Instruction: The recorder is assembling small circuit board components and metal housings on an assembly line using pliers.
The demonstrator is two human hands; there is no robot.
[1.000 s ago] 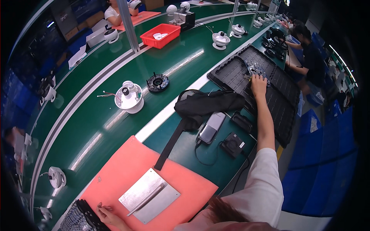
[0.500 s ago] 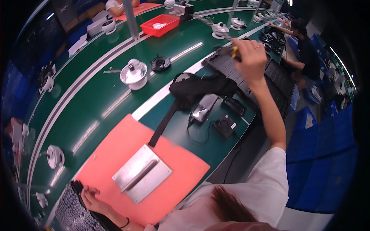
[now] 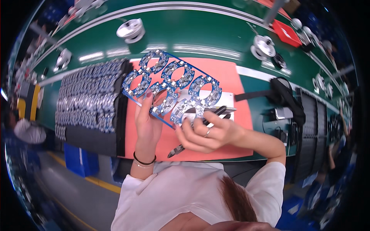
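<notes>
A blue circuit board panel (image 3: pixel 181 82) made up of several ring-shaped boards is held tilted above an orange mat (image 3: pixel 235 138). My left hand (image 3: pixel 148 123) grips its near left edge, with the thumb on top. At the panel's near edge, my right hand (image 3: pixel 210 133) has its fingertips against the lowest ring. That hand is also closed around a pair of pliers (image 3: pixel 176 151); their dark jaws point toward me and black handles stick out beyond the fingers. Partly hidden under the panel lies a metal plate (image 3: pixel 228 99).
To the left, rows of stacked circuit boards (image 3: pixel 90 92) lie on a black sheet. A black strap and bag (image 3: pixel 283 94), a small dark box (image 3: pixel 283 112) and black trays (image 3: pixel 310 127) are on the right. White round housings (image 3: pixel 131 30) and a red bin (image 3: pixel 287 32) stand farther back.
My view has swung left. My right hand has come from the black trays to over the mat with the pliers. My left hand now holds a circuit board panel above the mat.
</notes>
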